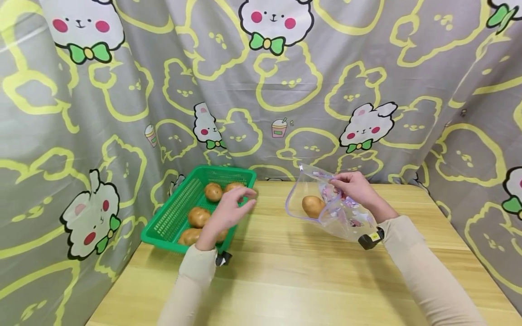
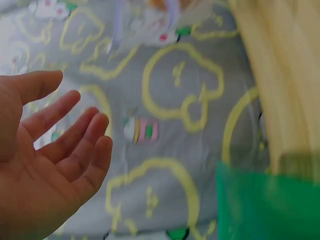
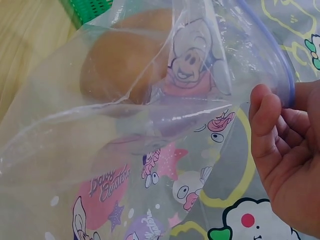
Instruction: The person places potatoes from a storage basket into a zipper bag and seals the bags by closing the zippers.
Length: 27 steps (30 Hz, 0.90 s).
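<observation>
My right hand (image 1: 354, 188) pinches the rim of a clear plastic zip bag (image 1: 346, 222) with a lilac edge and cartoon prints. A brown potato (image 1: 313, 206) shows at the bag's mouth in the head view; through the plastic, the right wrist view shows the potato (image 3: 125, 62) close up. Over the right side of a green plastic basket (image 1: 163, 242) hangs my left hand (image 1: 231, 207), fingers loosely bent and holding nothing. Several potatoes (image 1: 199, 217) lie in the basket, some partly hidden behind that hand and wrist.
Basket and bag are at the left and right of a light wooden table (image 1: 269, 276). A grey curtain (image 1: 302, 99) with yellow outlines and white cartoon animals hangs behind the table and along both sides. Each wrist carries a small black camera (image 1: 370, 239).
</observation>
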Motion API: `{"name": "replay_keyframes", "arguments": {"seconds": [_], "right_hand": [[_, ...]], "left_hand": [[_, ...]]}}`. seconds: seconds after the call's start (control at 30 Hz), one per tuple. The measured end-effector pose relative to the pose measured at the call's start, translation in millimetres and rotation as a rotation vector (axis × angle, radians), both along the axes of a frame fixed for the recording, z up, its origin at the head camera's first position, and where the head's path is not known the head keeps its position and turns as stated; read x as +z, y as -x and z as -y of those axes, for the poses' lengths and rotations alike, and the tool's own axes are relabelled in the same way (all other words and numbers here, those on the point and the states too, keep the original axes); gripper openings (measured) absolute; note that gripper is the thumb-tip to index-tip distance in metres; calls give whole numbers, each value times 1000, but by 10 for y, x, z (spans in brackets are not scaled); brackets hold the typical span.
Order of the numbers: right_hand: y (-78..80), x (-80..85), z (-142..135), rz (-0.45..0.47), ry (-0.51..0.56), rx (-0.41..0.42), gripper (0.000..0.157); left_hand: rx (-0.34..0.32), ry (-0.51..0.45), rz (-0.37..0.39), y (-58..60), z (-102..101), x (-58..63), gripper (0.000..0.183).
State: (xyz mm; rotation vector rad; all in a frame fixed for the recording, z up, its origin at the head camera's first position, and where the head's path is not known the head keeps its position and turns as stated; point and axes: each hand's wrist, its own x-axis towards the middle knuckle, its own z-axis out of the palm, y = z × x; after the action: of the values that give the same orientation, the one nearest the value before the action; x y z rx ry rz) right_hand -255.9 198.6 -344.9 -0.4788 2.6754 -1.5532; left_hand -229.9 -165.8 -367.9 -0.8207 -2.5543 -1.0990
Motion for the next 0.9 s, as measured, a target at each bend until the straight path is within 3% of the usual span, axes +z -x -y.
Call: {"name": "replay_keyframes", "arguments": {"seconds": [0.23,0.47,0.7,0.8,0.9], "right_hand": [[-27,6,26,23,29,14,25],[7,-38,18,16,30,14,26],[133,-217,-100,9,19,-8,28],[129,-219,-116,7,10,-17,27],[38,-115,-86,1,5,-18,25]], "left_hand": [[109,-78,61,144,274,84,16],[103,-86,66,249,240,78,16],[180,-90,44,372,216,64,15],[193,-23,59,434,251,86,18],[168,106,113,520,295,124,21]]}}
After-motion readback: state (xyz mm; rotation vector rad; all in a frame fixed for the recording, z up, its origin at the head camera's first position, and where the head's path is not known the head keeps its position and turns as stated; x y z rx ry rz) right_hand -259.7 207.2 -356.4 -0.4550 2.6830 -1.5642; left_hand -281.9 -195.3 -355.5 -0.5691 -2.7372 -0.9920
